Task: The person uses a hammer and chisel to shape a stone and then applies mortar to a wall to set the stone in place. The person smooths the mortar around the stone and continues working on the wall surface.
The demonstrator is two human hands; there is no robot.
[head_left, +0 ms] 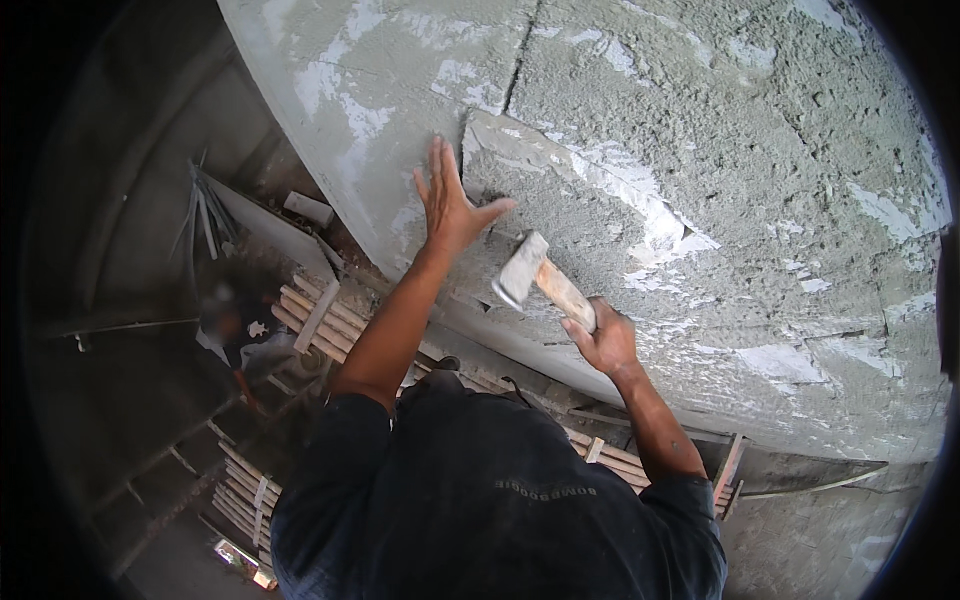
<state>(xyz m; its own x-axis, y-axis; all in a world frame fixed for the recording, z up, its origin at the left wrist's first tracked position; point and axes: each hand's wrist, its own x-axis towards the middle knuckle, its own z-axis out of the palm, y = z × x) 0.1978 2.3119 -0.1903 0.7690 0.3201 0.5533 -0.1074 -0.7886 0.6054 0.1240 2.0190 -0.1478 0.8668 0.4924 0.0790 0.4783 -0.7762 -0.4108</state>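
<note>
Grey-headed and bright-edged, the hatchet has a pale, orange-stained handle.

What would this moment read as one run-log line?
left hand: spread open at rough grey wall | right hand: gripping hammer-like tool | tool-wall contact: unclear | other person: background left
</note>
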